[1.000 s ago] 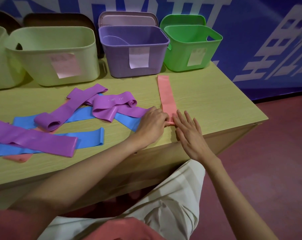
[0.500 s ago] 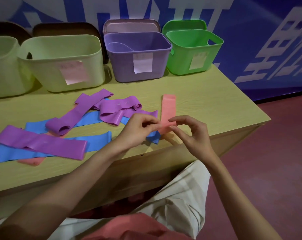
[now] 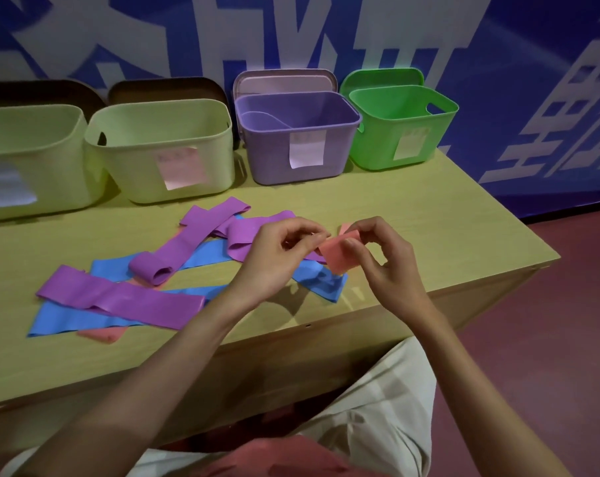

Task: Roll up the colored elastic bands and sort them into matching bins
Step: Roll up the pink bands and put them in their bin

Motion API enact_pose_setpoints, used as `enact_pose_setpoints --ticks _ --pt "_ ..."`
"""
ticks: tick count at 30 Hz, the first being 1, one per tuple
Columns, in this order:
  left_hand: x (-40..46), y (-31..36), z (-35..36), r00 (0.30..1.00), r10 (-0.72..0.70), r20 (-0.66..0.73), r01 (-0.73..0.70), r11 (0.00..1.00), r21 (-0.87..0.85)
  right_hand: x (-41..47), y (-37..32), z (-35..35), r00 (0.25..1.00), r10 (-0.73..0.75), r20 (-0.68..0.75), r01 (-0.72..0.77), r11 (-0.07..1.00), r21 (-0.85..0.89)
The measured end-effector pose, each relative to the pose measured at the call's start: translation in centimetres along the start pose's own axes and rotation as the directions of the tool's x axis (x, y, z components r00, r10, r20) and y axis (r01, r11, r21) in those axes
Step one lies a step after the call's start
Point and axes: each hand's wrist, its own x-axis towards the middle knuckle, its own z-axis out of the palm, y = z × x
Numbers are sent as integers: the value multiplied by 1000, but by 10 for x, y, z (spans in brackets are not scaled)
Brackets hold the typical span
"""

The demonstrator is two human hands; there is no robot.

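Both hands have risen off the table since a second ago, lifting the pink elastic band that lay flat — now mostly wound up. It hangs between them above the near edge, roll axis running left to right. The left hand pinches its left end, the right hand curls round its right side. Its bin — seemingly the pink-labelled pale bin — lies far left, nearer the left hand.

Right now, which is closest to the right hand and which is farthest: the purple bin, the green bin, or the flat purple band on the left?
From the right hand, in the head view:
1. Purple bin, behind the hand at the table's back.
2. Green bin, back right; too close to call with the purple bin.
3. Flat purple band, far left, plainly farthest.
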Motion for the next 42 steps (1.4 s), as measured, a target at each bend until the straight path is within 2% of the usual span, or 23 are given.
enact_pose_setpoints --ticks 3,7,15,20,23,26,30,34,42 --pt "-1 0 -6 997 73 18 -74 995 67 7 -5 1 1000 -22 -5 22 1000 -5" --pt "-1 4 -7 992 118 -32 -113 985 131 14 -13 4 999 -42 -24 42 999 23" --pt "4 10 -8 973 207 -103 -173 948 266 15 -18 14 994 58 -95 -31 963 269" --pt "1 12 -11 962 258 -87 -216 919 330 14 -23 13 992 51 -113 -22 969 246" --pt "-2 13 -12 967 240 -90 -203 933 298 13 -24 17 990 58 -130 -21 962 271" --pt "-6 13 -15 980 175 -89 -152 962 228 13 -26 22 990 88 -106 -53 953 300" --pt "-12 14 -25 981 164 -103 -141 969 203 13 -33 29 998 50 -48 -35 959 283" --pt "-21 15 -38 962 236 -139 -193 943 271 18 -40 38 1000 24 -10 -20 965 262" --pt "-34 18 -57 924 357 -139 -261 852 453 22 -54 59 1000 -21 -1 20 939 342"
